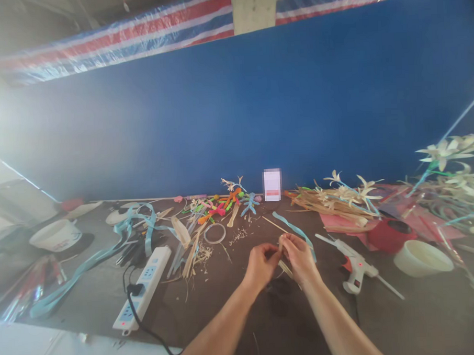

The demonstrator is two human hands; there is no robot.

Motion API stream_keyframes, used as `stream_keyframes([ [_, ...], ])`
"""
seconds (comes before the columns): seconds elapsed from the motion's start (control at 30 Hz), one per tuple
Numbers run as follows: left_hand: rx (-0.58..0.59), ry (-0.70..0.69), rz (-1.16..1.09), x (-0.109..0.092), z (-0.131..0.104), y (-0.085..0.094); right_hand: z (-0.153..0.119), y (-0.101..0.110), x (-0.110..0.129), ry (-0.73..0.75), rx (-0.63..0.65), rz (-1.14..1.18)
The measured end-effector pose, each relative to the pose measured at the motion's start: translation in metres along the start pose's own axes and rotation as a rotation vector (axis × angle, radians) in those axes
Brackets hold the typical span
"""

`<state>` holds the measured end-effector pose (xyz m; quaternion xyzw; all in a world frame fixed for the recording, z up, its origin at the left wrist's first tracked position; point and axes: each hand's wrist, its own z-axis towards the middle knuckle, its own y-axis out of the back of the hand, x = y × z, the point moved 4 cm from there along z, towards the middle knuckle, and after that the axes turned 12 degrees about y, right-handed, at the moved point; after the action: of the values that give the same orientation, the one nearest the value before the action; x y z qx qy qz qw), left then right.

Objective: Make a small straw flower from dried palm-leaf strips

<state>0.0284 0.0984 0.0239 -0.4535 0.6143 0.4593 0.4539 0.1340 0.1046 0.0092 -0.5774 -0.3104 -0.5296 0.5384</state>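
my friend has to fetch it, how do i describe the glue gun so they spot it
On the dark table below the blue wall, look right of the right hand. The white glue gun lies there, left of the pale bowl; its red trigger and the thin stick poking from its back set it apart.

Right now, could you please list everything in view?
Striped sheeting: two, multicoloured, top
Pillar: one, pale, between them
Panel: one, blue, back
Table: one, dark, below
Blurred item: one, whitish, back
Craft pieces: several, multicoloured, back
Flowers: several, cream, mostly right
Plant strips: many, tan, scattered
Ribbons: several, light blue, left, centre
Ring: one, pale, centre left
Bowl: one, white, left
Power strip: one, white and blue, left
Plug: one, black, in strip
Glue gun: one, white and red, right
Sheets: some, pink, right
Hollow item: one, red, right
Cup: one, pale, right
Left grip: one, bare, centre
Right grip: one, bare, centre; contents unclear
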Motion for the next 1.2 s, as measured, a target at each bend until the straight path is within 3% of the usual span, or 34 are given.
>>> stream_keyframes([
  [0.13, 0.075, 0.168, -0.196, 0.015, 0.006, -0.004, 0.003, -0.001, 0.006, 0.002, -0.016, 0.017],
  [0.27, 0.066, 0.22, -0.289, 0.019, 0.008, -0.005, 0.006, 0.0, 0.011, 0.026, -0.042, 0.006],
  [0.63, 0.014, 0.184, -0.319, 0.013, 0.008, -0.007, 0.0, -0.001, 0.022, 0.003, 0.069, -0.016],
  [0.87, 0.018, 0.182, -0.299, 0.007, 0.0, -0.004, 0.005, 0.006, 0.022, -0.008, 0.027, -0.012],
  [1.2, 0.06, 0.219, -0.388, -0.004, -0.007, -0.002, -0.002, 0.008, 0.037, 0.017, 0.071, 0.011],
])
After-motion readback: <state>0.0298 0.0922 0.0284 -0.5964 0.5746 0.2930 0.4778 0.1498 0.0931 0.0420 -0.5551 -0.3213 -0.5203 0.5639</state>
